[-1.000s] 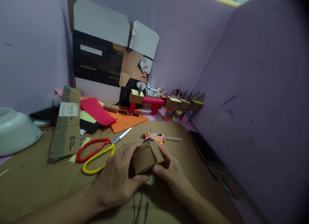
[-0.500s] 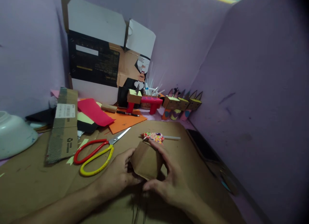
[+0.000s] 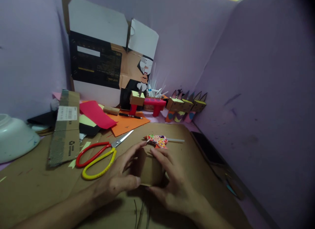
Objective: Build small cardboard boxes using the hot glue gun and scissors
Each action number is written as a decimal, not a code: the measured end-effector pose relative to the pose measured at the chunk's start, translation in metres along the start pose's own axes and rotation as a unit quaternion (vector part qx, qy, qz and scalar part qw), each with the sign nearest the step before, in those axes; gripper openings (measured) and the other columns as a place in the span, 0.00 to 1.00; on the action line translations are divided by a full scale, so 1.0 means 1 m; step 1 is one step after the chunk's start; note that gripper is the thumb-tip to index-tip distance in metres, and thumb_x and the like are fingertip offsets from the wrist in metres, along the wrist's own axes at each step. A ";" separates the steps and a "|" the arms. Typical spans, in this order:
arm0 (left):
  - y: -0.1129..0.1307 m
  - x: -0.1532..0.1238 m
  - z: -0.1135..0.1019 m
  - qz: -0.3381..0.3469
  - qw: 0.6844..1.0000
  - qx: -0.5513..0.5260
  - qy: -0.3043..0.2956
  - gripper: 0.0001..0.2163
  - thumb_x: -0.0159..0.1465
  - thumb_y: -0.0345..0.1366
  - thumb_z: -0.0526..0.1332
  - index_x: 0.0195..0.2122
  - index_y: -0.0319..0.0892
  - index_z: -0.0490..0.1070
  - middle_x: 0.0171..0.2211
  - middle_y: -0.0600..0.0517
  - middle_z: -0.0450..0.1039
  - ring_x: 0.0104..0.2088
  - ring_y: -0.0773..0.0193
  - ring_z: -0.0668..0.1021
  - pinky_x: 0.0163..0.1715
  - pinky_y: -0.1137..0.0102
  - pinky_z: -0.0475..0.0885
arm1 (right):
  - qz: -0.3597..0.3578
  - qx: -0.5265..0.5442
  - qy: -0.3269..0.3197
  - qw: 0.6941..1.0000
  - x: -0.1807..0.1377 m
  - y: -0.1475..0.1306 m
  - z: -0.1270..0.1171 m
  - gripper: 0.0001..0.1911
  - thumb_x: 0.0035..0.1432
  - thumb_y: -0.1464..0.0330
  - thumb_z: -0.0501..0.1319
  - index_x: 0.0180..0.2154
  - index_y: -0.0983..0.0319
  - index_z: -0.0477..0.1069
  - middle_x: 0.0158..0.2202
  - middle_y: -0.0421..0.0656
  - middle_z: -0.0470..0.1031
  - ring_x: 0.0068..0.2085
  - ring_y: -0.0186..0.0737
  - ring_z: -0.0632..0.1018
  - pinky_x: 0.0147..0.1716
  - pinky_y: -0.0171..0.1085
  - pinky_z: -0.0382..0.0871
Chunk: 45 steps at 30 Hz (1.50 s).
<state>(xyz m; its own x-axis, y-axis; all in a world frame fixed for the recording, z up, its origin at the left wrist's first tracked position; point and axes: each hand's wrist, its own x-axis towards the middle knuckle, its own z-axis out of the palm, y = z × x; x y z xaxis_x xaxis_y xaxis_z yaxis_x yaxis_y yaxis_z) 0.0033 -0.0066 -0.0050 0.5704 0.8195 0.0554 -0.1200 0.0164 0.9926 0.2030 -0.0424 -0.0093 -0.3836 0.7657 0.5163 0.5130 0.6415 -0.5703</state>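
Note:
A small folded brown cardboard piece (image 3: 149, 168) stands on the big cardboard sheet (image 3: 36, 186) that covers the table. My left hand (image 3: 115, 179) grips its left side, thumb at the lower edge and fingers along the top. My right hand (image 3: 176, 186) wraps its right side with fingers laid over the top. Both hands press the piece between them. Just behind it lies a glue gun (image 3: 157, 140) wrapped in colourful patterned paper, nozzle stick pointing right.
Red-and-yellow scissors (image 3: 98, 156) lie left of my hands. A taped cardboard strip (image 3: 65, 127), red and orange paper (image 3: 128, 122), a white bowl (image 3: 14, 138) and small cardboard figures (image 3: 187, 107) ring the work area. A printed carton flap (image 3: 103, 61) leans on the purple wall.
The cardboard piece was tipped up in my hands half a second ago; now it sits lower and both hands have closed over its top and sides.

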 end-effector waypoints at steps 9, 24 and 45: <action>-0.003 0.006 0.002 -0.066 0.996 -0.055 0.032 0.31 0.51 0.41 0.68 0.55 0.41 0.61 0.55 0.43 0.69 0.54 0.49 0.71 0.50 0.59 0.69 | 0.164 0.258 0.039 0.951 0.000 -0.001 0.000 0.49 0.44 0.54 0.69 0.63 0.53 0.49 0.64 0.50 0.55 0.64 0.54 0.57 0.61 0.55 0.48; 0.001 0.008 0.004 -0.077 0.996 -0.032 0.040 0.27 0.54 0.45 0.66 0.52 0.40 0.65 0.46 0.44 0.75 0.48 0.50 0.75 0.44 0.62 0.71 | 0.338 0.452 0.048 0.824 0.010 -0.001 0.006 0.21 0.47 0.58 0.69 0.41 0.60 0.72 0.34 0.42 0.77 0.35 0.41 0.78 0.38 0.40 0.70; -0.006 -0.006 0.006 0.178 0.926 0.329 0.053 0.33 0.54 0.22 0.59 0.59 0.53 0.53 0.55 0.51 0.65 0.53 0.57 0.70 0.55 0.62 0.65 | 0.132 0.171 0.027 0.976 0.000 0.006 0.007 0.41 0.47 0.75 0.66 0.60 0.52 0.51 0.61 0.47 0.58 0.61 0.49 0.62 0.57 0.48 0.59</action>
<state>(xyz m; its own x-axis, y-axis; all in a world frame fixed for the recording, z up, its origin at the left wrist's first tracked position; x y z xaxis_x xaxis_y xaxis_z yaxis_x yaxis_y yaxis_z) 0.0056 -0.0154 -0.0110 0.5023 0.7578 0.4165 0.2563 -0.5905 0.7653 0.2008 -0.0385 -0.0175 -0.2267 0.9089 0.3500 0.2977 0.4068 -0.8636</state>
